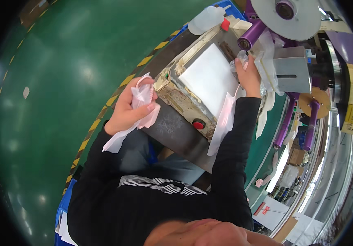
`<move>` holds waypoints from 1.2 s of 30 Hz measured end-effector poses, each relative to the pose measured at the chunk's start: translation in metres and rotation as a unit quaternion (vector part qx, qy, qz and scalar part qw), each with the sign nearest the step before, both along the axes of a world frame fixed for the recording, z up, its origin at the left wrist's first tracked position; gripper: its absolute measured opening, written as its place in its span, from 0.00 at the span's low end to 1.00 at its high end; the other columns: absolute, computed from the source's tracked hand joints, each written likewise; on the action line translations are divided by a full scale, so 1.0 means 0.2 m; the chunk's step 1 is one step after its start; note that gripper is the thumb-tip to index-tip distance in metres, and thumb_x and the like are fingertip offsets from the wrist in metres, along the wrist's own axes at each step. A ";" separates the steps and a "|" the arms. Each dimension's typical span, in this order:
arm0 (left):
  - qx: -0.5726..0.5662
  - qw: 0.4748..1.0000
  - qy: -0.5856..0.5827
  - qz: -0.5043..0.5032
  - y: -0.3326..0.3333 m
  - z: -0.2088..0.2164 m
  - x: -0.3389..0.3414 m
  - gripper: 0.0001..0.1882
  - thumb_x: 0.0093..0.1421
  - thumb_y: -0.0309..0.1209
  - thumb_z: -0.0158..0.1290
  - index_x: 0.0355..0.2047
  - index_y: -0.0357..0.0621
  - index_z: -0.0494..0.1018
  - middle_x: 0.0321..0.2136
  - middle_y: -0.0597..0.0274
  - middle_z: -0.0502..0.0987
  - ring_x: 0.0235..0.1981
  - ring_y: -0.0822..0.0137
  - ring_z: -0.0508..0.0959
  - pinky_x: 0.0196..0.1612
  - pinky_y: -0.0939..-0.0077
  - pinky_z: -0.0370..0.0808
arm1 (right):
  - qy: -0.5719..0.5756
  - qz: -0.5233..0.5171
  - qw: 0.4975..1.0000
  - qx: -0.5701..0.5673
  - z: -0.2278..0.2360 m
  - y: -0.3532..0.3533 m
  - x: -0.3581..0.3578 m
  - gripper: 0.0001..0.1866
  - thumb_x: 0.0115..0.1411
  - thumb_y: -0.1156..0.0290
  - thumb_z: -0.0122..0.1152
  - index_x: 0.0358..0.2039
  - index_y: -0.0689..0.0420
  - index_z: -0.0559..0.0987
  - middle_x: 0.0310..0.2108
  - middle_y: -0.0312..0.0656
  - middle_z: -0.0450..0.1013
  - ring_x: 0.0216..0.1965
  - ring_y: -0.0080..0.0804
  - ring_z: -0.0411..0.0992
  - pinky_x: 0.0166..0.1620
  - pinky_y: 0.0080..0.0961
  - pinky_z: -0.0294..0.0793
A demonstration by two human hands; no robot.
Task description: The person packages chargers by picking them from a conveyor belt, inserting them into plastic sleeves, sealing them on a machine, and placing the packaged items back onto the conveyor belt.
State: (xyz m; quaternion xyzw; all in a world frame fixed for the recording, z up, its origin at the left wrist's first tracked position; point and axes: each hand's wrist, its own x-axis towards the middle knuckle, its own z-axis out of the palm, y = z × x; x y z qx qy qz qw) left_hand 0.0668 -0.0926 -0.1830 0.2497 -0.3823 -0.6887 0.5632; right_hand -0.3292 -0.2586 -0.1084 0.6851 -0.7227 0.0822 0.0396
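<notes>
My left hand (126,108) is closed around a bunch of soft pink face masks (144,107) with thin ear loops, just left of a worn, cream-edged machine box. A pale strip hangs below that hand. My right hand (248,78) reaches to the far right side of the box, fingers bent at a crumpled translucent and pinkish bunch (242,60); what exactly they grip is partly hidden. Beside my right forearm, another pink mask-like piece (225,119) hangs by a thin cord over the box's edge. The box top holds a white flat surface (211,78).
A red push button (199,124) sits on the box's near side. A translucent squeeze bottle (206,19) stands behind. Purple rollers (252,35), a grey disc (287,16) and a metal block (290,69) crowd the right. Yellow-black floor tape (115,96) runs along the left.
</notes>
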 end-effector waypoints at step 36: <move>-0.504 0.835 -0.211 0.064 0.36 0.46 -0.46 0.36 0.64 0.52 0.52 0.62 0.36 0.63 0.61 0.35 0.65 0.59 0.37 0.69 0.60 0.52 0.67 | -0.779 -0.011 0.625 0.039 -0.19 1.58 0.78 0.53 0.50 0.57 0.78 0.71 0.58 0.58 0.64 0.39 0.65 0.64 0.35 0.65 0.65 0.36 0.67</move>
